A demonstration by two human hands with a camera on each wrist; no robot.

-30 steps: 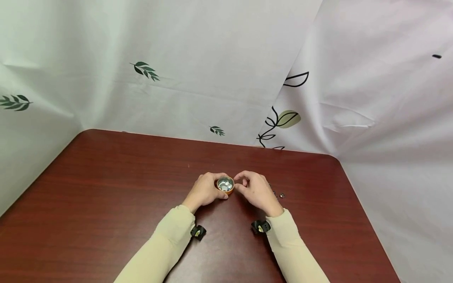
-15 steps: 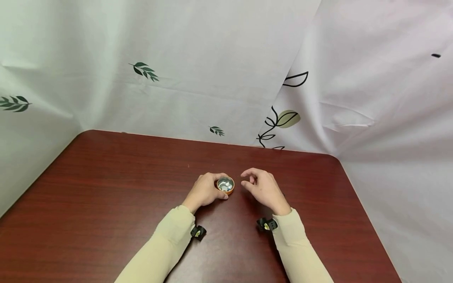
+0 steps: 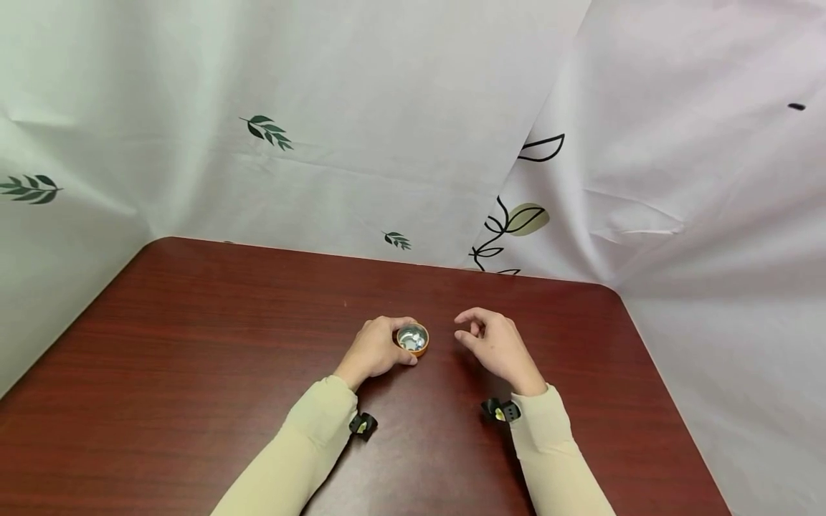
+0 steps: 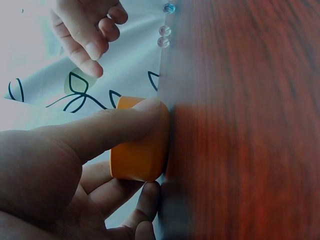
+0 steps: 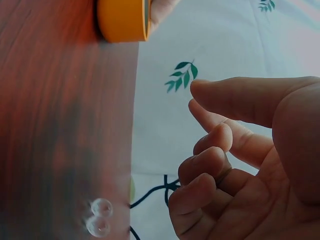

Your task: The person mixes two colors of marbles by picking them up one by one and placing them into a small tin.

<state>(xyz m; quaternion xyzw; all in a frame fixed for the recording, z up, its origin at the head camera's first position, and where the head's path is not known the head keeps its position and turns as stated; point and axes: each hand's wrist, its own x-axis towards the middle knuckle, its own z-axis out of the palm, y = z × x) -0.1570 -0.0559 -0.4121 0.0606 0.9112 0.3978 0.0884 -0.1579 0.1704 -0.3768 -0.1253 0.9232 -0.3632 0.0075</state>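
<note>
On the tabletop sits a small round orange cup (image 3: pixel 413 340) with a shiny silvery inside; something glints in it, too small to tell apart. My left hand (image 3: pixel 376 347) grips its side between thumb and fingers, and the left wrist view shows its orange wall (image 4: pixel 137 160) close to the wood. My right hand (image 3: pixel 500 347) hovers to the right of the cup, fingers loosely bent and nothing between them. Near it in the right wrist view are two clear glass marbles (image 5: pixel 100 217) on the table. The left wrist view also shows a bluish marble (image 4: pixel 169 8). In the head view, the right hand hides the marbles.
The reddish-brown wooden table (image 3: pixel 213 373) has rounded far corners. Behind it and at both sides hangs a white cloth (image 3: pixel 335 143) with leaf prints. Each wrist wears a black camera (image 3: pixel 363 426).
My right hand has drawn away from the cup's rim toward the right, over where the marbles lay in view. The left hand and the cup have stayed in place.
</note>
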